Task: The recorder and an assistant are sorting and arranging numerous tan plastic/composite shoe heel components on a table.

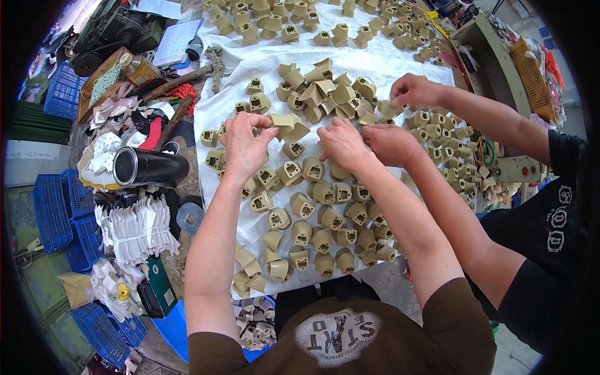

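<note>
Many tan shoe heels, each a small block with a recess in one end, cover a white cloth (219,69) on the table. My left hand (244,147) is closed, thumb and fingers pinching a tan shoe heel (289,127) above the others. My right hand (342,145) is palm down at the near edge of the heaped shoe heels (328,94), thumb apart from its fingers; nothing shows in its grip. Loose shoe heels (302,204) stand spread out below both hands, mostly recess up.
A co-worker's hands (390,144) reach in from the right, one close beside my right hand. On the left are a black cylinder (147,167), a tied stack of white sheets (140,228) and blue crates (53,209). More heels (325,34) lie at the far side.
</note>
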A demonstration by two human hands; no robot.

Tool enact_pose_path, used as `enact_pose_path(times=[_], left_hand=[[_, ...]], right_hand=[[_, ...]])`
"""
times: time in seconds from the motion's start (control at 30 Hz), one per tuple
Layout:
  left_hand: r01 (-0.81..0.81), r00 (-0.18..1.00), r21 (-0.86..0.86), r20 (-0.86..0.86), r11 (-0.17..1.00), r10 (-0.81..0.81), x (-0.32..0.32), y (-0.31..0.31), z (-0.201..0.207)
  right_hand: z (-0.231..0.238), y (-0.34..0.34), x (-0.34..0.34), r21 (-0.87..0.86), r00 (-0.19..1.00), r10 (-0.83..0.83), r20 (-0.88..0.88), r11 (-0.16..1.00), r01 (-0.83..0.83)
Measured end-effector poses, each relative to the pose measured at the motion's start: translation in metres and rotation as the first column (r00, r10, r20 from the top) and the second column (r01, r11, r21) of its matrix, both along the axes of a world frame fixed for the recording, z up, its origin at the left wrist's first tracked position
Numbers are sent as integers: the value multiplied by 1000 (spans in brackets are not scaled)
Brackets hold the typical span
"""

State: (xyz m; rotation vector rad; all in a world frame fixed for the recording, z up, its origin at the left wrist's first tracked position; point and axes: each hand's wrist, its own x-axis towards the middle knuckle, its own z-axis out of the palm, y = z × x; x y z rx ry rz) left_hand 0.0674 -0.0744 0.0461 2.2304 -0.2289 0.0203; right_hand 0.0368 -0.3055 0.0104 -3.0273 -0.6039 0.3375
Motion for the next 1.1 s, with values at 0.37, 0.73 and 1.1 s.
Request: enact_pose_path(times=[0.37, 0.73, 1.1], left_hand=[[-92, 976, -260, -216, 961, 35, -6, 7, -7], [-17, 882, -485, -419, 875, -215, -16, 5, 5], [113, 946, 350, 248, 930, -208, -29, -30, -8]], right_hand=[[13, 14, -14, 52, 962, -160, 223, 987, 152], [77, 2, -10, 702, 918, -123, -377, 609, 370], [39, -42, -59, 493, 848, -516, 124, 774, 398]])
